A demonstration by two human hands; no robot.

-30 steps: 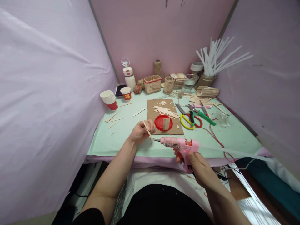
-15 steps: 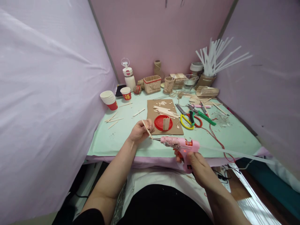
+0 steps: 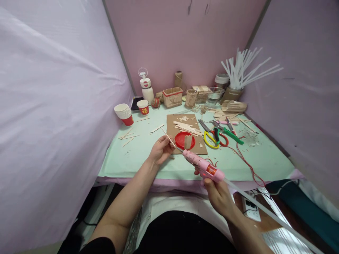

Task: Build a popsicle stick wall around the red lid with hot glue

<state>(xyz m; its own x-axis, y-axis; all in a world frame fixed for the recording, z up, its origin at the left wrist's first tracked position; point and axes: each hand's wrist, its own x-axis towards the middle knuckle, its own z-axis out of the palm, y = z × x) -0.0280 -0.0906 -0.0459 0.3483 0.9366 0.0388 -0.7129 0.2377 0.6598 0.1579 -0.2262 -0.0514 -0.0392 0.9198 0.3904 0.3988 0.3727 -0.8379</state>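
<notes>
Between its fingers my left hand pinches a thin wooden stick, left of the red dish. My right hand is wrapped round a pink glue gun with a long clear glue stick coming out of its back. The gun's metal tip is at the lower end of the wooden stick; whether they touch is hard to tell. Short wooden pieces stand upright in the red dish, on a brown cardboard. More wooden strips lie behind the dish.
Scissors and green-handled pliers lie right of the cardboard. Paper cups stand at the left. A woven-look box, a bottle and a glass bowl line the back. A red cord trails at the right.
The glue gun has swung so its back end points down to the right and its tip sits slightly higher. My left hand has turned palm-up more, with the stick still pinched.
</notes>
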